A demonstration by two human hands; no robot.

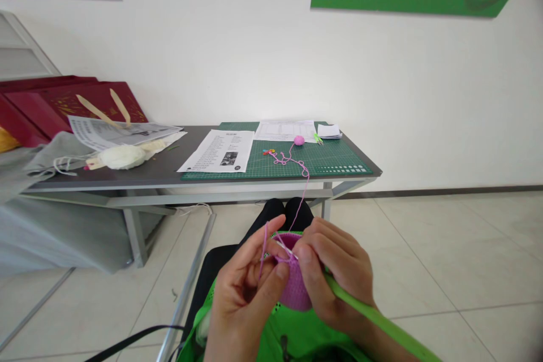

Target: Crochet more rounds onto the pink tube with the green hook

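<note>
Low over my lap, my left hand [248, 288] pinches the rim of a pink crochet piece [296, 289] between thumb and fingers, and its index finger is raised with pink yarn [263, 246] looped over it. My right hand [339, 263] is closed around a crochet hook [287, 249], whose thin pale shaft points left into the stitches at the rim. The piece is rounded and hollow, its opening facing up. A light green strip [373, 314] runs from beneath my right hand along the forearm; I cannot tell if it is the hook's handle.
The yarn leads up to a small pink ball [299, 140] on a green cutting mat [339, 161]. Near it lie colourful stitch markers [268, 152], green snips [318, 139] and printed sheets [218, 150]. White yarn [122, 156] and a dark red bag [91, 104] occupy the table's left.
</note>
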